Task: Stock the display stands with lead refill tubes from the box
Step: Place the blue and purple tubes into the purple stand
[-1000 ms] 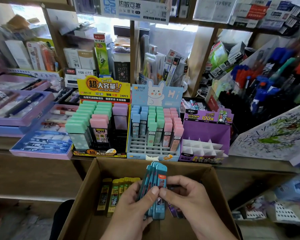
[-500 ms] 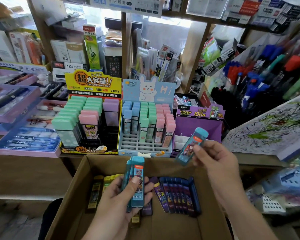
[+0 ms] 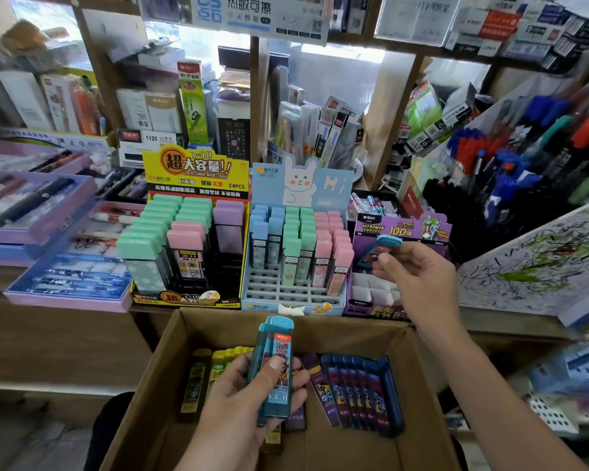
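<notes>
My left hand (image 3: 249,402) grips a stack of teal lead refill tubes (image 3: 275,362) upright over the cardboard box (image 3: 157,385). My right hand (image 3: 419,283) pinches a single teal tube (image 3: 378,250), tilted, just above the white divider cells of the purple display stand (image 3: 371,294). Inside the box lie yellow tubes (image 3: 215,372) at the left and a row of dark blue and purple tubes (image 3: 357,392) at the right.
A blue rabbit stand (image 3: 296,253) with pastel tubes and a yellow-and-black stand (image 3: 187,246) with larger cases sit left of the purple one. Purple pen trays (image 3: 65,287) lie at far left. Racks of pens (image 3: 524,164) and a scribbled test pad (image 3: 538,263) are at right.
My right hand pulled one teal tube out of the stack and carried it up and right to the purple stand. My left hand kept the remaining stack over the box.
</notes>
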`<control>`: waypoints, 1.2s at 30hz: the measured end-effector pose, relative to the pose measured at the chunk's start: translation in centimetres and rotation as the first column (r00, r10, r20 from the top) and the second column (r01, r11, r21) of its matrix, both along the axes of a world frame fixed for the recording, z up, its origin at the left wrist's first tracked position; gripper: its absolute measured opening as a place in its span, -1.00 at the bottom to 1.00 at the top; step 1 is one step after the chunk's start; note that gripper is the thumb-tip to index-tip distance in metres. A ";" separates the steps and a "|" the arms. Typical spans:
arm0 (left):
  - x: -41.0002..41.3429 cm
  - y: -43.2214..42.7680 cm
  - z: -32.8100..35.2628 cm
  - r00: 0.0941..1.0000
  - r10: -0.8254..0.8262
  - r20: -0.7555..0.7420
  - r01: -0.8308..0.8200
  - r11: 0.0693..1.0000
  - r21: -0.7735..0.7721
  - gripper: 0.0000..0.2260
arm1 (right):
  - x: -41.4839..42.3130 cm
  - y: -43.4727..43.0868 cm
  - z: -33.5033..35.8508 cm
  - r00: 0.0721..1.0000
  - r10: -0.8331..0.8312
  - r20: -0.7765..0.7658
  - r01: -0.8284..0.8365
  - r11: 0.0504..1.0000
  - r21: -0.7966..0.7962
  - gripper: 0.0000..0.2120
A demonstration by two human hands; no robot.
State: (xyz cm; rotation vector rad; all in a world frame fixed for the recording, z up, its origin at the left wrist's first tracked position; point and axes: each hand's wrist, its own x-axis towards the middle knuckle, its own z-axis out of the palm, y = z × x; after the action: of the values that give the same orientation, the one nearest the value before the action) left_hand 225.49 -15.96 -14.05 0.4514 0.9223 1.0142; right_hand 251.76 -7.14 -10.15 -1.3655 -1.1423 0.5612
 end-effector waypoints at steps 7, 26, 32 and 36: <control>0.1 0.0 0.0 1.000 -0.009 -0.028 0.009 1.000 0.010 -0.56 | -0.4 0.6 0.3 0.995 0.044 0.093 -0.046 0.999 0.011 -0.78; 0.0 -0.1 0.5 1.000 -0.020 -0.016 0.019 0.999 -0.032 -0.66 | -0.6 2.0 -1.2 0.816 -0.076 0.573 0.193 0.970 -0.146 -0.69; 0.1 -0.1 0.9 1.000 -0.026 -0.001 0.026 0.999 -0.039 -0.71 | -0.4 1.7 -0.7 0.827 -0.042 0.561 0.166 0.971 -0.171 -0.66; 0.2 -0.1 1.1 0.999 -0.037 0.014 0.037 0.999 -0.036 -0.70 | -0.4 1.6 -0.8 0.825 -0.041 0.564 0.165 0.971 -0.171 -0.67</control>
State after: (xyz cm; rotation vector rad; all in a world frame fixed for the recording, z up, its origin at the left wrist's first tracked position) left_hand 225.67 -16.10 -12.93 0.4299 0.9161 0.9645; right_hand 251.34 -5.56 -10.93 -1.8418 -1.4926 0.2009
